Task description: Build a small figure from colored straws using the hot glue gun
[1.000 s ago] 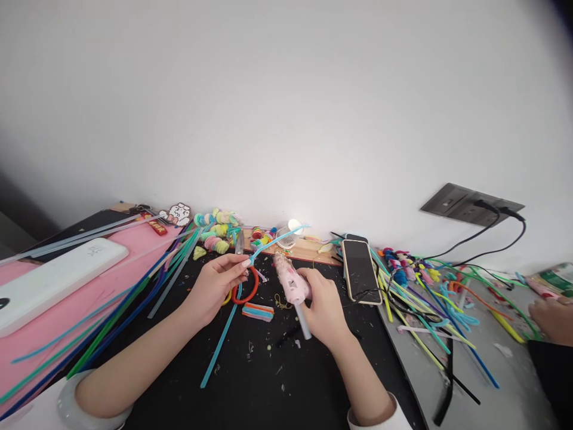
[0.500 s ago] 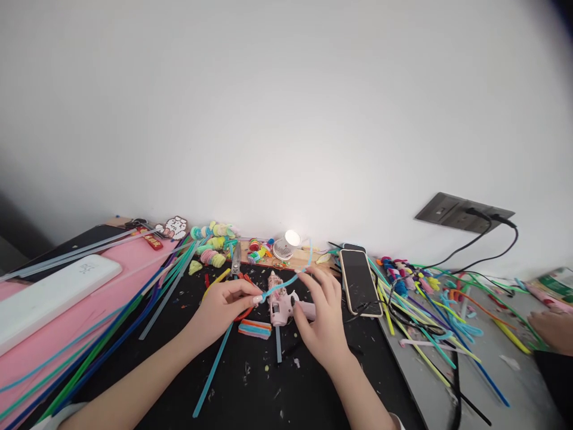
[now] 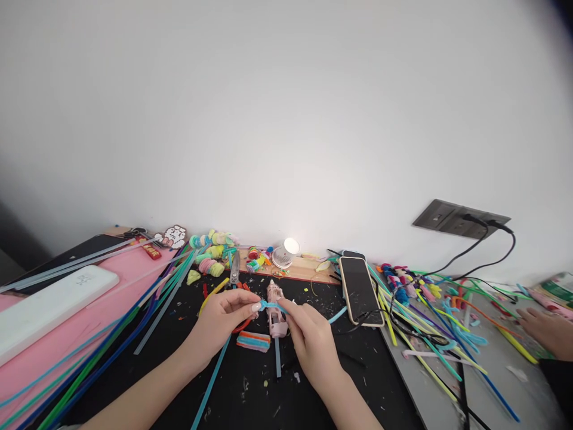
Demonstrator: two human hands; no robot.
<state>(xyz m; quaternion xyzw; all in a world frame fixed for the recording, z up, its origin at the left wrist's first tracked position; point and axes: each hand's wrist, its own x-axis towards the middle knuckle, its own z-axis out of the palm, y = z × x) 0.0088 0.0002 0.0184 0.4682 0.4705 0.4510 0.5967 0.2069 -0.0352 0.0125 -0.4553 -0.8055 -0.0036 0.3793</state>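
My left hand (image 3: 230, 316) pinches one end of a light-blue pipe cleaner (image 3: 271, 305) between thumb and fingertips. On the same pipe cleaner, a short way along, the fingers of my right hand (image 3: 313, 337) are closed; its far end sticks out beyond that hand toward the phone. Beneath lies a pink glue gun (image 3: 276, 322), partly covered by my right hand, with a glue stick (image 3: 277, 358) coming out of its back. A small striped piece of orange, white and blue pipe cleaners (image 3: 253, 341) rests beside the gun. Scissors (image 3: 235, 269) lie behind my left hand.
A phone (image 3: 360, 291) lies right of my hands, near black cables. Loose pipe cleaners (image 3: 432, 352) spread over the grey table. At left are a white power bank (image 3: 58, 304) and a pink sheet (image 3: 134, 272). A paper cup (image 3: 285, 254) stands by the wall. Another person's hand (image 3: 546, 331) is far right.
My right hand has moved down and left, its spread fingers closing onto the pipe cleaner near my left hand. The pipe cleaner's free end has swung from upright to the right.
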